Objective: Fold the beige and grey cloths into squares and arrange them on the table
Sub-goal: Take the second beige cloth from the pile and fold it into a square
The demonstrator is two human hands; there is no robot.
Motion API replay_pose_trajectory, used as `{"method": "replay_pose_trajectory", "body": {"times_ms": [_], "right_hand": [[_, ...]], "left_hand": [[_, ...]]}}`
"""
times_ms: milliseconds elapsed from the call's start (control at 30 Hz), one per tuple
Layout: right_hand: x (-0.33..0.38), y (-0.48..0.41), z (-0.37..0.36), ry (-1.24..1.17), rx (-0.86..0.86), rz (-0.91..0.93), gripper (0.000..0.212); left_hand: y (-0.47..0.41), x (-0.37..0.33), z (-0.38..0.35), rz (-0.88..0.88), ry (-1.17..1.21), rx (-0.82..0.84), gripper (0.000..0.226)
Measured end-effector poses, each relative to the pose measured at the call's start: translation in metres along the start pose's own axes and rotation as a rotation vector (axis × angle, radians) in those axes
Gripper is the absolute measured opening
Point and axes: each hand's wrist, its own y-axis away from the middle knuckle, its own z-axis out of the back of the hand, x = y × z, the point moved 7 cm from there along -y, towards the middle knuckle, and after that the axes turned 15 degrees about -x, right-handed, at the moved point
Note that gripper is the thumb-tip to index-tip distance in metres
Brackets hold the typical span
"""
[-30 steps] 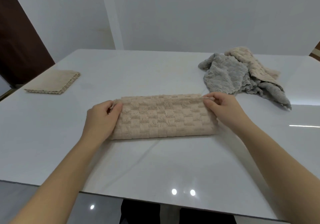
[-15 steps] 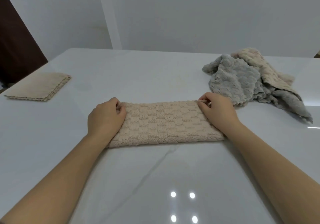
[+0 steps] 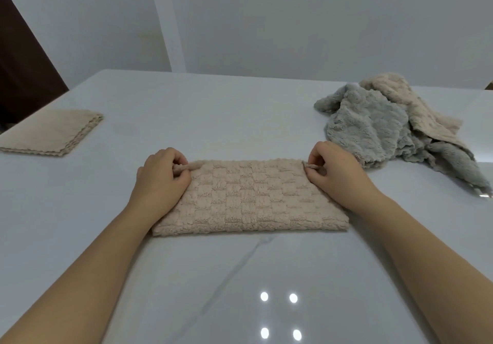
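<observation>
On the shiny white table a beige cloth lies flat between the left hand and right hand. A folded square sits well left of the left hand. A grey and beige heap sits near the right hand.

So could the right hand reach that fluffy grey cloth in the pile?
Probably yes. The crumpled fluffy grey cloth lies just beyond the right hand, with only bare white table between them. But its fingers pinch a corner of the folded beige checkered cloth, so it would have to let go first.

Behind: white wall; dark brown door at far left edge.
</observation>
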Motion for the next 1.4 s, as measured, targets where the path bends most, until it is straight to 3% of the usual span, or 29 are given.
{"method": "replay_pose_trajectory", "body": {"times_ms": [300,400,500,600,700,800,900,967,1067,1133,1233,1300,1400], "right_hand": [[-0.013,0.001,0.004,-0.209,0.038,-0.202,0.033],[-0.018,0.002,0.006,-0.257,0.025,-0.265,0.030],[-0.019,0.001,0.006,-0.286,0.014,-0.301,0.013],[-0.024,0.002,0.007,-0.389,-0.025,-0.382,0.014],[-0.024,0.002,0.011,-0.620,-0.072,-0.442,0.014],[-0.024,0.003,0.013,-0.841,-0.085,-0.526,0.012],[-0.028,0.004,0.011,-1.064,-0.057,-0.646,0.024],[-0.026,0.007,0.007,-1.251,0.010,-0.725,0.034],[-0.014,0.009,0.007,-1.394,0.091,-0.766,0.021],[-0.019,0.007,0.007,-1.314,-0.019,-0.813,0.009],[-0.032,0.000,0.017,-0.725,-0.239,-0.577,0.009],[-0.031,-0.002,0.012,-0.418,-0.230,-0.401,0.007],[-0.032,-0.003,0.007,-0.254,-0.196,-0.328,0.007]], "left_hand": [[-0.006,0.017,0.010,0.135,0.310,0.016,0.021],[-0.007,0.020,0.013,0.150,0.352,0.009,0.016],[-0.009,0.021,0.016,0.189,0.422,-0.024,0.014],[-0.009,0.023,0.016,0.291,0.572,-0.023,0.016],[-0.007,0.020,0.013,0.399,0.766,0.030,0.020],[-0.006,0.020,0.011,0.462,0.905,0.084,0.008],[-0.004,0.016,0.013,0.477,0.985,0.134,0.032],[0.000,0.011,0.013,0.518,1.066,0.196,0.035],[0.008,0.005,0.012,0.626,1.104,0.292,0.024],[0.010,0.010,0.009,0.658,1.005,0.263,0.019],[0.000,0.020,0.011,0.413,0.526,0.027,0.022],[-0.005,0.016,0.014,0.227,0.261,-0.100,0.021],[-0.008,0.013,0.009,0.050,-0.033,-0.157,0.021]]}}
